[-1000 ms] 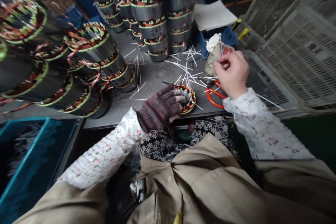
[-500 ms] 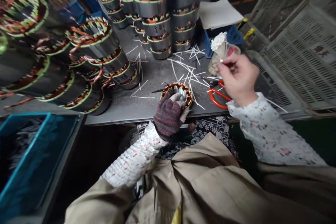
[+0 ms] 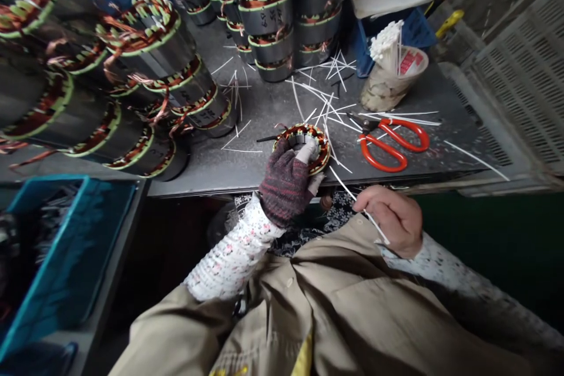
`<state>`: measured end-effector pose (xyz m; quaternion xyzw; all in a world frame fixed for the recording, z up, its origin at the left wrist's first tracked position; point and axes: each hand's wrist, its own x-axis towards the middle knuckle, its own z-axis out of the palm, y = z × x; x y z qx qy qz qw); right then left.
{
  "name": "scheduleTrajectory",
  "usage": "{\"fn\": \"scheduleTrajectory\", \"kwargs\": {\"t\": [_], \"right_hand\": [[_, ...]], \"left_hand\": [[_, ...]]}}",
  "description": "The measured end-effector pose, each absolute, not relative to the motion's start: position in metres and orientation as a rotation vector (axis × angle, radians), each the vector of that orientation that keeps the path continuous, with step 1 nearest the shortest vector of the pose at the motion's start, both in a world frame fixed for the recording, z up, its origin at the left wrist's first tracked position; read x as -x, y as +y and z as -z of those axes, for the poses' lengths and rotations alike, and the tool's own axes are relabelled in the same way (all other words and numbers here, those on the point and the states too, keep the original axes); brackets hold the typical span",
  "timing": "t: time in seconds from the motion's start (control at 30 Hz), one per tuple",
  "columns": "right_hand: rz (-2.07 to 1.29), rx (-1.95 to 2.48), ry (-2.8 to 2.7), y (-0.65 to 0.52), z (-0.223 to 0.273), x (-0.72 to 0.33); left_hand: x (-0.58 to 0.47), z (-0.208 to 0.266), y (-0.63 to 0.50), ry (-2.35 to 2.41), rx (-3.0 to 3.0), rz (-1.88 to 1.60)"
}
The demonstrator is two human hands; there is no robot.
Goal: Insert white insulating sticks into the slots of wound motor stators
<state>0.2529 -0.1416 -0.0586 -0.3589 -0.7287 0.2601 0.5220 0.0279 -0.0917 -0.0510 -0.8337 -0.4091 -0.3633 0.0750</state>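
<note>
My left hand (image 3: 286,182), in a dark knitted glove with pale wrapped fingertips, grips the near side of a motor stator (image 3: 325,155) wound with copper wire. Its fingers reach into the ring, which rests at the bench's front edge. My bare right hand (image 3: 392,217) is closed on a thin white cable tie (image 3: 343,183), one end pointing up and left toward the stator. Right of the stator lie red-handled scissors (image 3: 383,155). Loose white ties (image 3: 324,100) are scattered behind the ring. A tub (image 3: 383,88) holds an upright bundle of white ties (image 3: 388,44).
Tall stacks of stators (image 3: 268,17) stand at the back, with more stacks (image 3: 171,64) leaning close on the left. A teal bin (image 3: 83,247) sits lower left. To the right are grey plastic crates (image 3: 520,70); a blue box (image 3: 365,41) stands behind the tub.
My right hand has come down from the tie bundle to below the bench edge, bringing a white tie with it. My left hand keeps its hold on the stator.
</note>
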Motion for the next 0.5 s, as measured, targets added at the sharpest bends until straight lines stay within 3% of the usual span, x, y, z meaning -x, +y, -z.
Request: {"fn": "scheduleTrajectory", "kwargs": {"t": [0.5], "right_hand": [[-0.753, 0.736, -1.835, -0.116, 0.055, -0.254]], "left_hand": [[-0.031, 0.047, -0.093, -1.251, 2.504, 1.05]]}}
